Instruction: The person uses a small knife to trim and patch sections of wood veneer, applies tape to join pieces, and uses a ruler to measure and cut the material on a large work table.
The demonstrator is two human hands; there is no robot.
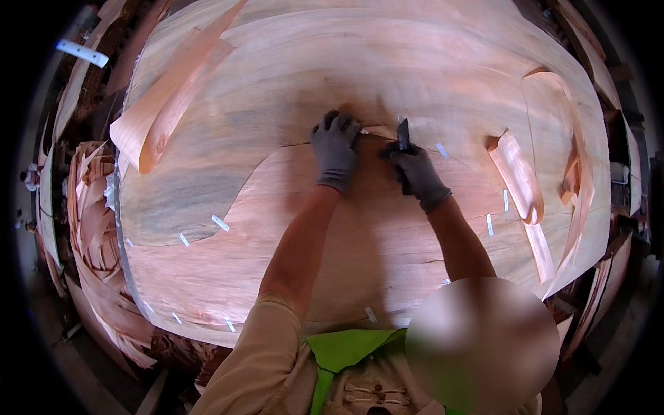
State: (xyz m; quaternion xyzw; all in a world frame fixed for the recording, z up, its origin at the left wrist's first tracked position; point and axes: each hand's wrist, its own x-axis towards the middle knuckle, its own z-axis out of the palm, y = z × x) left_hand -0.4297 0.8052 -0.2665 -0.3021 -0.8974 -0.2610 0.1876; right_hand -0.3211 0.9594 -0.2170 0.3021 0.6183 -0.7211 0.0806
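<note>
A broad sheet of wood veneer [332, 55] covers the work surface, with a curved cut edge crossing its middle above a pinker veneer layer [277, 221]. My left hand [335, 151], in a grey glove, rests at that edge with its fingers bent together and its thumb side against a small lifted piece of veneer [377, 130]. The fingertips are partly hidden. Just to its right, my right hand [418, 173], also gloved, is closed around a dark knife [404, 131]. The knife's broad flat end points away from me, and its other end shows below the fist.
Short white tape strips [220, 223] dot the veneer joins. A large folded offcut [169, 97] lies at the far left; curled veneer strips [515, 173] lie on the right. Scrap veneer [93, 214] is heaped beyond the left edge, and stacked sheets [591, 48] stand past the right.
</note>
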